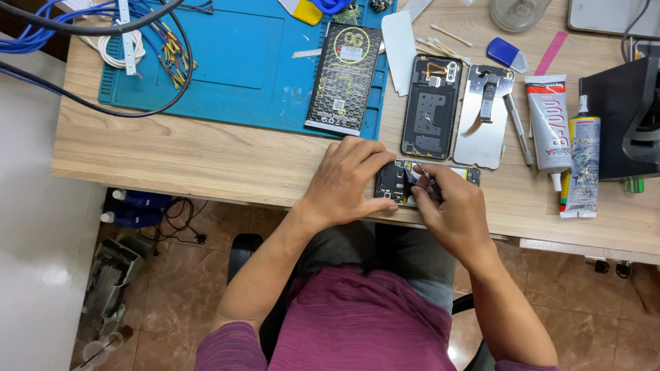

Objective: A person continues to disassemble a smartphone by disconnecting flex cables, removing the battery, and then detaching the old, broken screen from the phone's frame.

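Wood-grain bench is viewed from above, with a brown tiled floor below its near edge. An opened phone body lies at the near edge of the bench, circuit side up, partly covered by both hands.

Left hand is laid over the left end of the phone body, thumb along its near side and fingers curled across its far side; the grip is closed on the phone body, steadying it. Right hand is pinched with fingertips at the middle of the phone body, where a small dark part is handled. Whether a tool or a cable is pinched cannot be told.

Just beyond, toward the far edge: a black back cover lying inner side up, a silver metal plate beside it on the right, then a thin metal tool. Two glue tubes lie near the right edge. A black battery pack rests on the blue work mat, whose far left corner holds bundled wires.

Step judged: internal work on the board, disassembly or reassembly not distinguishable. The next move is judged to call for a fine, steady fingertip pull or press, with the left-hand hold maintained.
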